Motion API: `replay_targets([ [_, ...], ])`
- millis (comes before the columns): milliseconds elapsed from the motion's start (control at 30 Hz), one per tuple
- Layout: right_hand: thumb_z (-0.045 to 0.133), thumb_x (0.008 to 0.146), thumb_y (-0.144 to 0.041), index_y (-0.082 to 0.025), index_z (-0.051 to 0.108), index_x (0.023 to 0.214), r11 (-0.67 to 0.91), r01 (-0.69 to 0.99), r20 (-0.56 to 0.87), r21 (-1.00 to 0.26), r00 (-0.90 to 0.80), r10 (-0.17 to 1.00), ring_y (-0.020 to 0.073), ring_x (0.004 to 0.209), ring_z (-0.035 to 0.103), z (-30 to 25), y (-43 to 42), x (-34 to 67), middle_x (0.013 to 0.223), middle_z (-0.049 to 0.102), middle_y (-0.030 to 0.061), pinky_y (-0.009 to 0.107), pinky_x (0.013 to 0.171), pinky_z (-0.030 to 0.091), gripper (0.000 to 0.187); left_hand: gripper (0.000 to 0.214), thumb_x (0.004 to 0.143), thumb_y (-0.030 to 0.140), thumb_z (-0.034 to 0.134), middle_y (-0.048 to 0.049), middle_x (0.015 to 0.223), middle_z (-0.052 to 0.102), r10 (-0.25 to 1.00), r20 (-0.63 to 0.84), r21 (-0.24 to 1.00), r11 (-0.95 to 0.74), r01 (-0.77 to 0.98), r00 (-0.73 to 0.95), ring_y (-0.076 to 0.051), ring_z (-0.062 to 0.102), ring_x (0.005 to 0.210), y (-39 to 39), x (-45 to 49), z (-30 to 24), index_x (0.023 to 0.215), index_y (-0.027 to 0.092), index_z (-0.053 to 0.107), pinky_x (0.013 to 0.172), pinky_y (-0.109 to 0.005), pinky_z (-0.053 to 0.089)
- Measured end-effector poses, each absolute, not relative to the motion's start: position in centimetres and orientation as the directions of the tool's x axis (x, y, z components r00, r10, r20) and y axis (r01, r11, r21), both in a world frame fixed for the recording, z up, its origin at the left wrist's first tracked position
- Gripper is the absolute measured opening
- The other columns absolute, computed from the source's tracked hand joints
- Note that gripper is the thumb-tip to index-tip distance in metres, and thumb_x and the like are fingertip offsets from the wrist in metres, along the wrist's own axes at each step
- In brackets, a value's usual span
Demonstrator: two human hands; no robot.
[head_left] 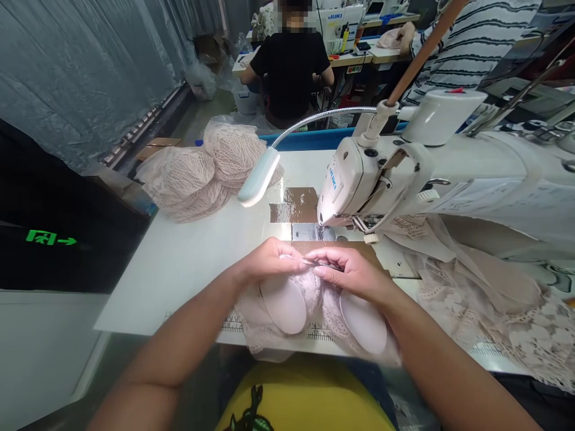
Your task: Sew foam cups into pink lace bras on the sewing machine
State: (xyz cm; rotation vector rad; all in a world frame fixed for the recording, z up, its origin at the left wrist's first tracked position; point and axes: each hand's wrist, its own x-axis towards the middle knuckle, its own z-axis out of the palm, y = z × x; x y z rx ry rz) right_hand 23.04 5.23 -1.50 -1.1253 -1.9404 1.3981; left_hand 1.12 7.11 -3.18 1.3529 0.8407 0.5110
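A pale pink lace bra (309,308) with two padded cups lies inside-up at the near edge of the white sewing table (188,263). My left hand (269,260) is closed, pinching the lace at the bra's middle. My right hand (353,269) is closed round a small metal tool, probably thread snips (321,263), whose tip points left toward my left fingers. Both hands sit just in front of the needle plate (308,231) of the white sewing machine (449,173).
A stack of lace bra cups (202,170) lies at the table's far left. A gooseneck lamp (260,176) hangs over the middle. Loose lace fabric (494,299) is heaped to the right under the machine arm. Other people sit at machines behind.
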Motion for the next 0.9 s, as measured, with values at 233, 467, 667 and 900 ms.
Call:
replay_targets([
  [233, 0.061, 0.081, -0.032, -0.019, 0.068, 0.089, 0.145, 0.336, -0.05, -0.931, -0.508, 0.86, 0.015, 0.07, 0.057, -2.0, 5.1, 22.2, 0.079, 0.064, 0.0022, 0.027, 0.061, 0.044, 0.017, 0.025, 0.069, 0.034, 0.078, -0.0019, 0.069, 0.064, 0.748, -0.268, 0.963, 0.221, 0.154, 0.607, -0.01, 0.054, 0.065, 7.1, 1.2, -3.4, 0.078, 0.012, 0.073, 0.06, -0.022, 0.041],
  [467, 0.061, 0.079, -0.036, -0.018, 0.066, 0.089, 0.065, 0.298, -0.054, -0.952, -0.373, 0.926, 0.0166, 0.072, 0.06, -2.4, 5.2, 22.1, 0.082, 0.067, 0.0047, 0.03, 0.065, 0.047, 0.021, 0.026, 0.071, 0.037, 0.076, -0.0032, 0.07, 0.065, 0.753, -0.233, 0.972, 0.158, 0.174, 0.615, -0.012, 0.055, 0.066, 7.0, 1.4, -3.2, 0.076, 0.012, 0.073, 0.061, -0.023, 0.041],
  [667, 0.066, 0.075, -0.038, -0.017, 0.065, 0.099, 0.0, 0.27, -0.132, -0.963, -0.471, 0.872, 0.0192, 0.081, 0.062, -2.7, 5.2, 21.7, 0.09, 0.067, 0.006, 0.031, 0.07, 0.049, 0.032, 0.028, 0.075, 0.037, 0.07, -0.0034, 0.077, 0.063, 0.689, -0.247, 0.963, 0.099, 0.25, 0.681, -0.013, 0.055, 0.07, 7.3, 0.5, -2.8, 0.086, 0.012, 0.069, 0.062, -0.022, 0.042],
  [900, 0.059, 0.08, -0.042, -0.017, 0.058, 0.067, -0.008, 0.411, -0.247, -0.912, -0.533, 0.809, 0.0117, 0.056, 0.045, -1.6, 5.0, 22.2, 0.061, 0.052, -0.0018, 0.025, 0.051, 0.035, 0.028, 0.022, 0.073, 0.026, 0.068, 0.0022, 0.072, 0.052, 0.675, -0.316, 0.908, 0.011, 0.42, 0.667, -0.01, 0.046, 0.065, 8.2, -3.7, -1.0, 0.091, 0.013, 0.062, 0.057, -0.02, 0.036],
])
